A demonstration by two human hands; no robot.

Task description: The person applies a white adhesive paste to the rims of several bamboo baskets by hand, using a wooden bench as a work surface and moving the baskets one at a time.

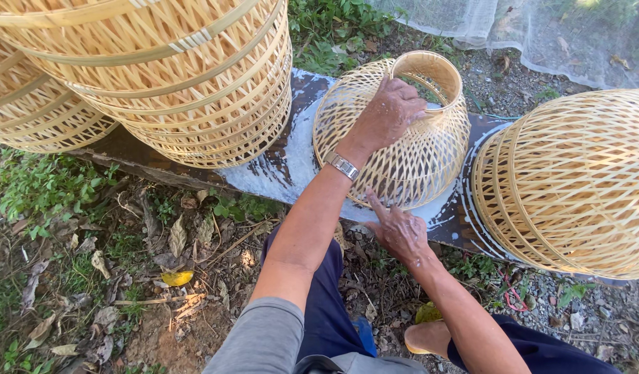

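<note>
**A:** What is in the hands at this moment?

**B:** The left hand [390, 111] is closed over the narrow ring at the top of a woven bamboo basket [396, 149], fingers curled onto the rim. The basket sits mouth-down on a dark counter [278, 166], a low board streaked with white, laid on the ground. The right hand [400, 232] is open, one finger stretched out to touch the basket's lower edge, gripping nothing.

**B:** A wristwatch [342, 166] sits on the left wrist.

**A:** How finished does the basket look?

**B:** The lattice walls look fully woven and the top ring is in place, so I judge the weaving itself done. The white wet-looking streaks on the board beneath it suggest some coating or wash, but whether this basket has been treated I cannot tell.

**A:** Are there others?

**B:** Yes. A stack of baskets [195, 83] lies well to the left on the same board, and a large round basket [576, 180] rests just beside on the right. All appear complete. Grass, dry leaves and gravel surround the board, with pale netting [513, 28] at the top.
</note>
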